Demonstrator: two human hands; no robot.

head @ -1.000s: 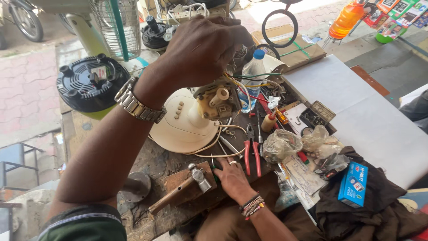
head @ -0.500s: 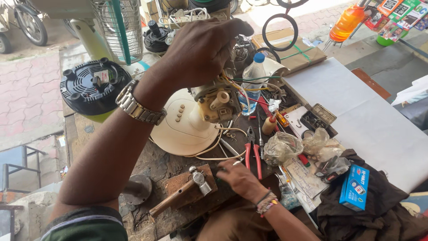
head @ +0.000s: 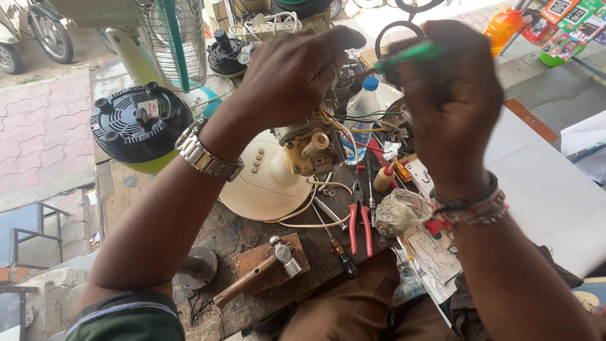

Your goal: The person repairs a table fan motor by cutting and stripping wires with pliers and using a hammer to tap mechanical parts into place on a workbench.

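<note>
My left hand (head: 290,79) grips the top of a cream fan motor assembly (head: 307,148) that stands on a round cream fan base (head: 265,183), with coloured wires hanging from it. A metal watch sits on that wrist. My right hand (head: 451,95) is raised beside it, closed around a green-handled tool (head: 407,53) whose tip points toward the left hand. Bead bracelets circle the right wrist. The part under the left palm is hidden.
On the worn bench lie red-handled pliers (head: 360,221), a screwdriver (head: 338,246), a small hammer (head: 262,271) on a wooden block, a plastic water bottle (head: 363,120) and a crumpled plastic bag (head: 401,211). A black and green appliance base (head: 139,126) sits left; a white board (head: 549,189) lies right.
My right hand has risen from the bench near the hammer to the motor's level and now holds a green-handled tool. The left hand stays on the motor.
</note>
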